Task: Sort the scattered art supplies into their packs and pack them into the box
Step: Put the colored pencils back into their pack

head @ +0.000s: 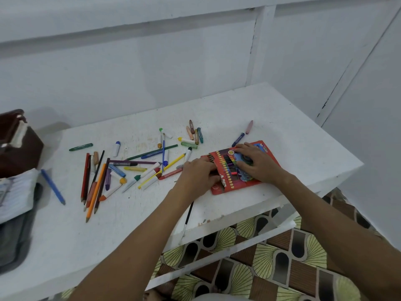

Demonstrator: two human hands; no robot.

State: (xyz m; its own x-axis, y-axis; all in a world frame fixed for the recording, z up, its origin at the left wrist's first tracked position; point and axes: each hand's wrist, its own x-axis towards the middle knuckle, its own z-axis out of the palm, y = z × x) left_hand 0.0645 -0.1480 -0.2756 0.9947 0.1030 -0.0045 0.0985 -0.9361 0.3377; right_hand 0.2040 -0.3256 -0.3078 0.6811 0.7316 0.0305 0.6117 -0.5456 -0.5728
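A: How many packs are out on the counter (271,109)?

B: One that I can count: a red pencil pack (238,168), lying flat near the counter's right front edge. Both hands are on it. The right hand (258,162) lies over its right half with fingers spread and fairly straight, pressing down. The left hand (199,175) is at the pack's left end, fingers curled at the opening; whether that grip has a pencil in it I cannot tell.

A: And the loose supplies?

B: A scatter left of the pack, too overlapped for an exact total. I can make out a bundle of about six long pencils (92,181) lying side by side, one orange. Five crayons (194,133) sit in a tight cluster behind the pack. Two more lie apart: a pink crayon (249,127) and a dark blue one (238,139) just behind the right hand. One blue pencil (53,186) lies alone at the far left, and one green crayon (80,147) lies behind the bundle.

A: Anything else?

B: One black-handled brush (187,216) overhanging the front edge, and one brown box (19,144) at the left edge.
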